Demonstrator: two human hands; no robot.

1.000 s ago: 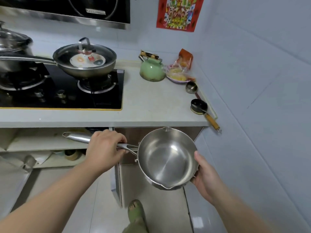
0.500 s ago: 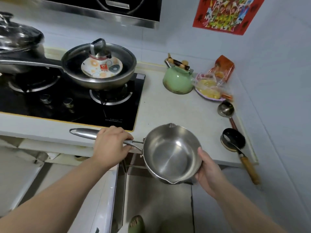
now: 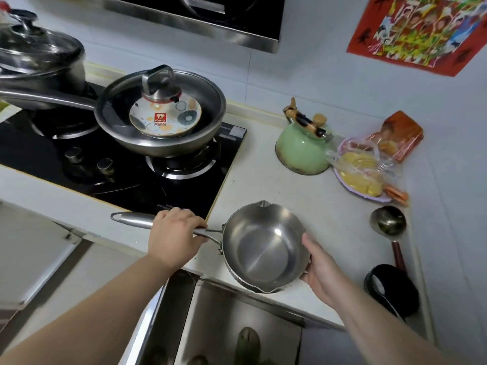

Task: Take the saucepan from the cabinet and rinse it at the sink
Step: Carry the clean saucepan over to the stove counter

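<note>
The left hand (image 3: 175,234) curls tight round the handle of the saucepan (image 3: 264,247) while the right hand (image 3: 320,270) cups its far wall, fingers seemingly loosely bent — their tips are hidden. The saucepan, empty, hangs over the counter (image 3: 276,185) edge. On the stove (image 3: 163,180), a lidded pan (image 3: 160,111) holds a patterned plate (image 3: 164,118).

Left hand (image 3: 175,234) gripping — right hand (image 3: 320,272) cupping.
</note>
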